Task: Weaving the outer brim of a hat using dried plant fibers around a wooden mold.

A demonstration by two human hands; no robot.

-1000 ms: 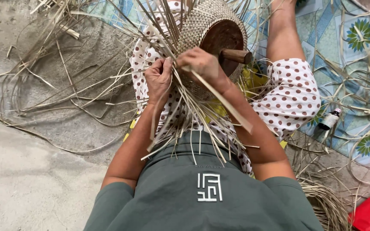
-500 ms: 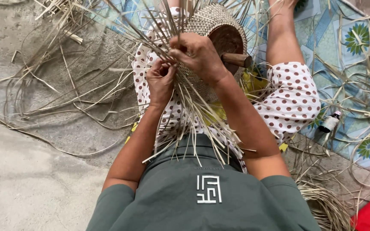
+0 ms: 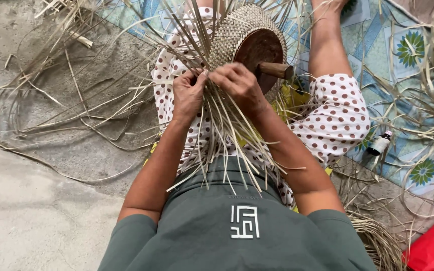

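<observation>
I am looking down on a person sitting on the floor, weaving. The left hand [image 3: 189, 95] is pinching pale straw strips [image 3: 227, 145], its grip pressed together on them. The right hand [image 3: 239, 85] is curling around the same strips beside it. Just beyond both hands, a woven basket [image 3: 237, 30] is lying on the lap, on spotted shorts [image 3: 340, 115]. A small bottle [image 3: 379, 144] is lying on the patterned mat [image 3: 408, 50].

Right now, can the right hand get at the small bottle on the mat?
Probably not without letting go: the right hand grips straw strips at the woven basket. The small bottle lies past the right knee on the patterned mat, nothing covering it.
</observation>
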